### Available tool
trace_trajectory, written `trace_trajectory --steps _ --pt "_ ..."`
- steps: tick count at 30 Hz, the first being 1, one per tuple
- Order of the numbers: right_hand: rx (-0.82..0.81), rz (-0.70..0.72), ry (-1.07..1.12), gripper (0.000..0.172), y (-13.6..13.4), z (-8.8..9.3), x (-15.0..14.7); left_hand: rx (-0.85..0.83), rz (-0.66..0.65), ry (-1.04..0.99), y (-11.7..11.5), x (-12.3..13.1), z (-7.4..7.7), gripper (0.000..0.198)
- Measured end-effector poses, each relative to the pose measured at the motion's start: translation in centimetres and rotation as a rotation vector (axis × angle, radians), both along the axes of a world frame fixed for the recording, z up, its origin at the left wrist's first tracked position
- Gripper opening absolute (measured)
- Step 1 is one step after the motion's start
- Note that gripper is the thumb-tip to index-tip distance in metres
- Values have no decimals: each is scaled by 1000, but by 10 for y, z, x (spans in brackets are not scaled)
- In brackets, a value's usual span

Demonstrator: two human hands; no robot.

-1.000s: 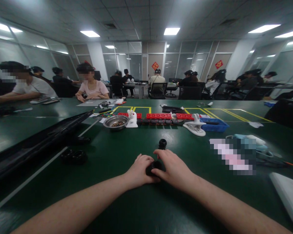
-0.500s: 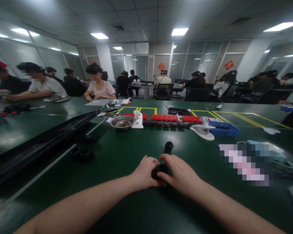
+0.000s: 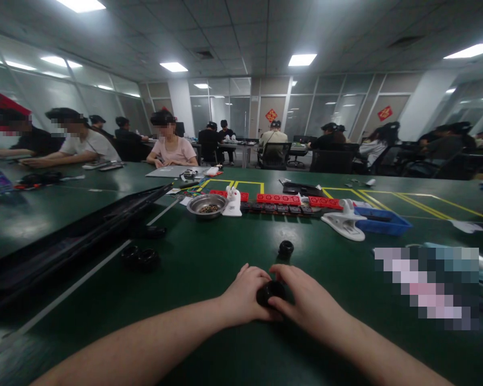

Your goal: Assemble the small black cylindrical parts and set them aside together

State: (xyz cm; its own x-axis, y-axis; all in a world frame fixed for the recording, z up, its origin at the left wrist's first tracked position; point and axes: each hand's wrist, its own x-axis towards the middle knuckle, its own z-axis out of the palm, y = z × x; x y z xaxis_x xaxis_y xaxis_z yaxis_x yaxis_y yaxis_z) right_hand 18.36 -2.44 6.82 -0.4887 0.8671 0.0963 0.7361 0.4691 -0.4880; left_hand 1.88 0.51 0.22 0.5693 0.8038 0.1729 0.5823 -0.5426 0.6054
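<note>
At the near middle of the green table (image 3: 209, 343), a small black round part (image 3: 270, 292) sits between both hands, just in front of the person. The left hand (image 3: 245, 295) is curled, with thumb and fingertips pressed against the part's left side. The right hand (image 3: 306, 305) is likewise curled, its fingers closed over the part's right side and top. Both grips are closed on the one part. Whether it rests on the table or is lifted clear of it cannot be told.

A second black part (image 3: 285, 249) of similar build stands free on the table just beyond the hands, touched by neither. Two black rings (image 3: 140, 258) lie together well to the left, near a long black case (image 3: 84, 230).

Judgement: handling of the held part appears to be mid-course, as it has not been released. One similar piece stands apart as if finished or waiting; which of these cannot be told.

Farther off stand a metal bowl (image 3: 206, 204), a row of red blocks (image 3: 282, 199), a white clip (image 3: 344, 224) and a blue tray (image 3: 382, 224). Other people sit at work beyond.
</note>
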Motion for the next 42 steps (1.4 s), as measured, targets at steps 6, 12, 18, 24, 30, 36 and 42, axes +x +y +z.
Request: trace_trajectory --steps 6,12,18,24,30,36,42 --pt "-47 115 76 46 -5 8 2 -47 -4 17 -2 -1 5 56" --pt "34 -6 -17 33 -4 3 -2 -35 -5 27 -1 -1 3 54" --pt "37 85 50 42 -8 6 -3 -58 1 31 0 -1 2 53" --pt "59 -22 20 33 -8 -2 -6 -41 12 6 -1 0 1 54" --pt "105 -15 45 48 -12 6 -6 -60 9 -3 -3 -1 5 52" --pt "56 -121 -21 47 -7 -7 -10 -35 34 -10 -2 0 2 55" --pt "-48 36 77 55 -7 -2 0 -36 6 -19 -1 0 -2 59"
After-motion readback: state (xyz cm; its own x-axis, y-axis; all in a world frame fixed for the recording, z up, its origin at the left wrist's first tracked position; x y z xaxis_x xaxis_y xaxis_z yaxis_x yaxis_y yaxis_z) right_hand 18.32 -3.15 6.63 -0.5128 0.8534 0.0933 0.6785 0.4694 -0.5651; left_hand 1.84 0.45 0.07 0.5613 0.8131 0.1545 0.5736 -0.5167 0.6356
